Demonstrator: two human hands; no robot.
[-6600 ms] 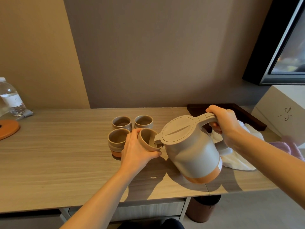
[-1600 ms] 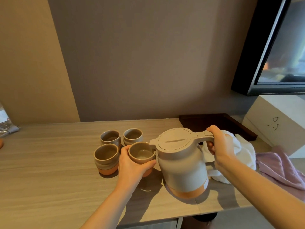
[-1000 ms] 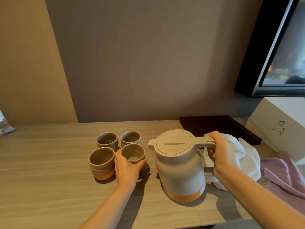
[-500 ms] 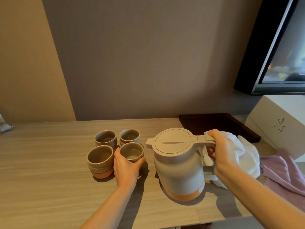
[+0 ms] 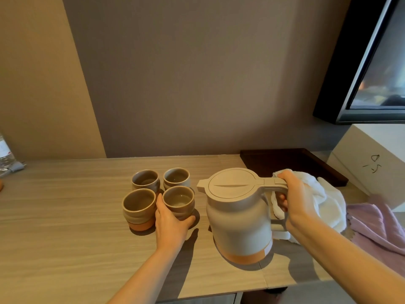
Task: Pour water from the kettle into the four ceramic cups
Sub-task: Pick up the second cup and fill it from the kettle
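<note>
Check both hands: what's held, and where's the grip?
Left hand wraps the near side of the front-right cup, which stands on the table. Right hand has its grip on the kettle handle, kettle upright on the table.

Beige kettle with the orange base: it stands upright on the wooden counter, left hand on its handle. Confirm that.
Wrong hand. In the head view the right hand grips the beige kettle's handle; the kettle does stand upright on the wooden counter.
</note>
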